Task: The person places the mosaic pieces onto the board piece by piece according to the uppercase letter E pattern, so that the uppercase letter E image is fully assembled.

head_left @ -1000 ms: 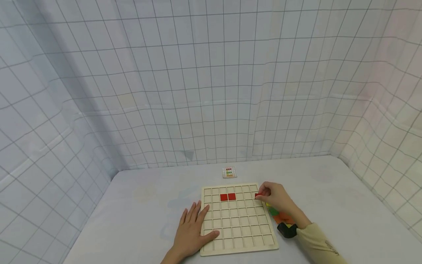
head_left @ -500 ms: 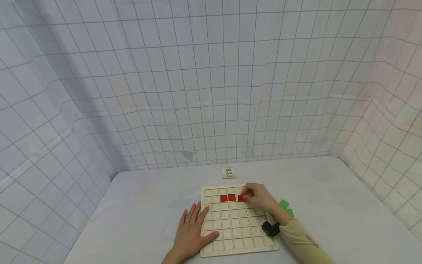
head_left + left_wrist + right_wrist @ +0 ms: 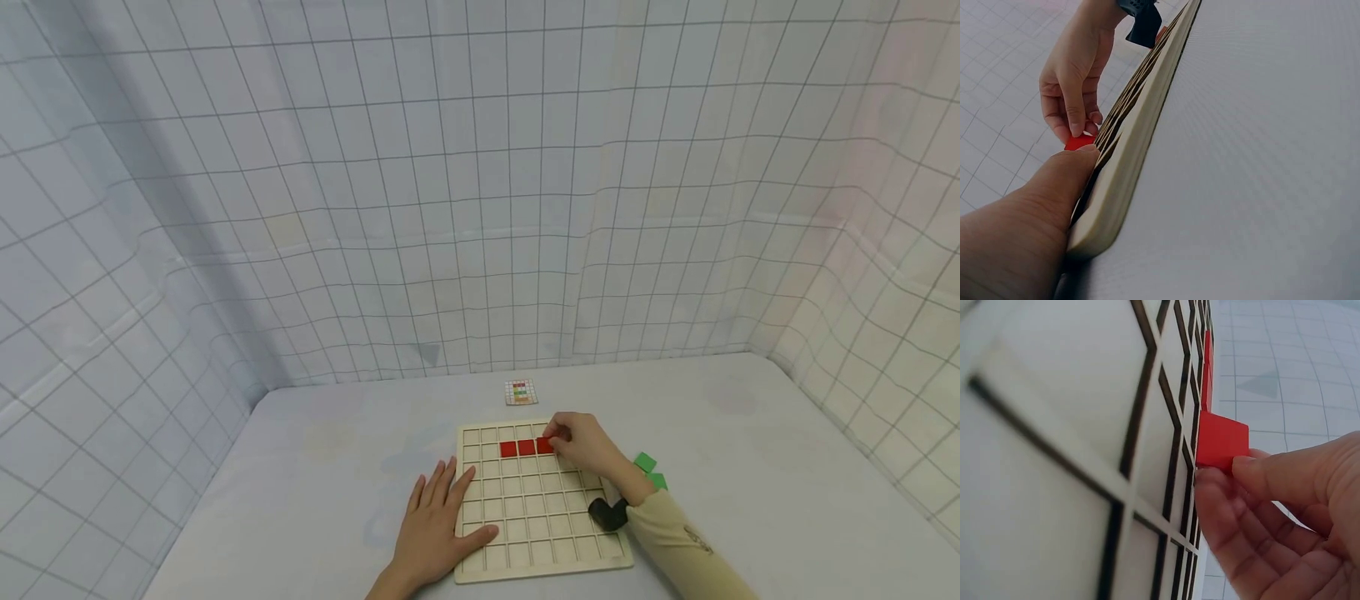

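Note:
A cream grid board [image 3: 525, 527] lies on the table with two red square tiles [image 3: 517, 448] side by side in a row near its far edge. My right hand [image 3: 583, 442] pinches a third red tile [image 3: 1224, 442] between thumb and fingers, right beside those two. In the right wrist view this tile is tilted, one edge down at the grid and the other raised. My left hand [image 3: 435, 529] rests flat with spread fingers on the board's left side, its thumb [image 3: 1063, 178] over the near-left cells.
Green tiles [image 3: 651, 472] lie right of the board, partly behind the right forearm. A small card with a coloured grid pattern [image 3: 521, 392] lies beyond the board. A black wrist device [image 3: 607, 514] hangs over the board's right side. Grid-patterned curtains [image 3: 495, 208] enclose the table.
My right hand has moved left from the board's right edge, bringing the red tile beside the two red ones. More green tiles show past the forearm. The left hand has stayed still.

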### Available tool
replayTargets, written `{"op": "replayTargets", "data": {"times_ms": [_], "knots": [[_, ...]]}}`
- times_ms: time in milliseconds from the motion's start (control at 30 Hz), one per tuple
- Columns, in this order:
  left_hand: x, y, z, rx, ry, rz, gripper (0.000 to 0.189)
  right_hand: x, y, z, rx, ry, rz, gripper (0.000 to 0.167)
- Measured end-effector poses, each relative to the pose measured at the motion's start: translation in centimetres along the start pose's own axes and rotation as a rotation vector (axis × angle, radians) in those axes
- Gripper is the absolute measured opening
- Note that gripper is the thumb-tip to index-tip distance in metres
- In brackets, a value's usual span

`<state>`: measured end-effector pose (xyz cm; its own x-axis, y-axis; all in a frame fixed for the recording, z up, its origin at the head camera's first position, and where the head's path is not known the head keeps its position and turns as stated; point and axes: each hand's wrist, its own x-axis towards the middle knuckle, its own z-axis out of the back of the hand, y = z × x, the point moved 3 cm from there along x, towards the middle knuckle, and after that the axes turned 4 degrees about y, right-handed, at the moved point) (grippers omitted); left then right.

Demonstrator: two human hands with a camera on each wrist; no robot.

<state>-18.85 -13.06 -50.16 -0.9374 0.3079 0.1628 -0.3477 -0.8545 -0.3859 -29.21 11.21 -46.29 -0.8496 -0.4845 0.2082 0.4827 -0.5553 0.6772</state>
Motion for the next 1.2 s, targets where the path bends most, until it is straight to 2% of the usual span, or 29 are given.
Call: {"op": "replayTargets", "data": {"times_ms": [300,600,800,933,1067,1200], "knots": [[0.1,0.3,-0.3,0.017,0.013,0.008,0.088,-0.4,-0.1,-0.2,-0.109,0.017,-0.035,0.014],[-0.1,0.4,-0.2,0.019,-0.033,-0.019,0.086,-0.9,0.2,0.0,-0.143,0.086,0.030,0.020],[0.1,0.4,-0.3,0.003,0.005,-0.002,0.087,-1.6,0.0,0.3,-0.164,0.121,0.091,0.023],[0.1,0.5,-0.4,0.002,0.021,0.010,0.088,-2.3,-0.4,0.6,-0.141,0.168,0.139,0.023],[0.1,0.5,-0.4,0.007,0.019,0.008,0.088,-3.2,-0.4,1.9,-0.070,0.209,0.113,0.025],[0.0,0.5,-0.3,0.005,0.014,0.004,0.088,-4.1,-0.6,3.5,-0.023,0.156,0.033,0.023]]}}
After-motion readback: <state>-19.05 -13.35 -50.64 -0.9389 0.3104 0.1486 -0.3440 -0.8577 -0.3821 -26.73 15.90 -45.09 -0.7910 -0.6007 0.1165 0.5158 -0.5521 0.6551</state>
